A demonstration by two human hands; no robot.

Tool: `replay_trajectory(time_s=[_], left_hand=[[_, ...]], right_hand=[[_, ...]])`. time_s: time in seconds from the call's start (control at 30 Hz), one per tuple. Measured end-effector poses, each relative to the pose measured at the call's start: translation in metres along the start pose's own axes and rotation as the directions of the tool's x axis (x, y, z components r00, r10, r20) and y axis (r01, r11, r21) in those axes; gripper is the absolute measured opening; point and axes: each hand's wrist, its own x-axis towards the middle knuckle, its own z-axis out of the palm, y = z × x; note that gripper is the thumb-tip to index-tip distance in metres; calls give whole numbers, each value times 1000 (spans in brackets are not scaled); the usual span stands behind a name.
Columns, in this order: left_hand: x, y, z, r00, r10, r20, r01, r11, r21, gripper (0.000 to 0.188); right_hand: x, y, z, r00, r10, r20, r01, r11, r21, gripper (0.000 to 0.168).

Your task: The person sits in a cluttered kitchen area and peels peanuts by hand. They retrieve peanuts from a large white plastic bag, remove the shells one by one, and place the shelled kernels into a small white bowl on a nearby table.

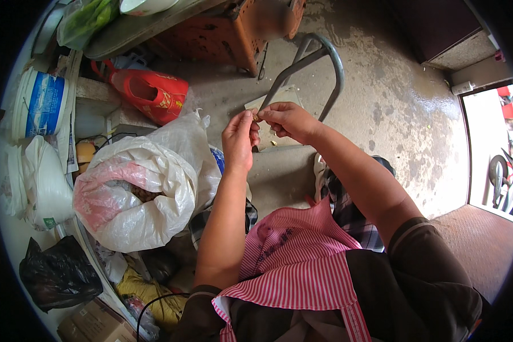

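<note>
Fingertips together, my left hand (239, 137) and my right hand (288, 122) pinch a small brown piece (255, 116), perhaps a peanut in its shell. Beneath them on the floor lies a flat pale board (282, 143) with small yellowish bits on it. To the left stands a white woven plastic sack (166, 166) with a rolled rim; small brown items (144, 193) show in its opening. A pink-striped apron (290, 256) covers my lap.
A bent metal tube frame (335, 64) rises just beyond my hands. A red bag (154, 92), a white bucket with a blue label (42, 102) and a black plastic bag (60, 273) are on the left. An orange-brown cabinet (205, 38) stands ahead; a doorway (487, 149) opens at right.
</note>
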Motion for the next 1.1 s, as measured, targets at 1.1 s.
replay_trajectory(time_s=[1.1], left_hand=[[1,1,-5,984,-60,169,86,984,-156,7]], right_hand=[[0,3,7,988,-152,18,152,967,-205,32]])
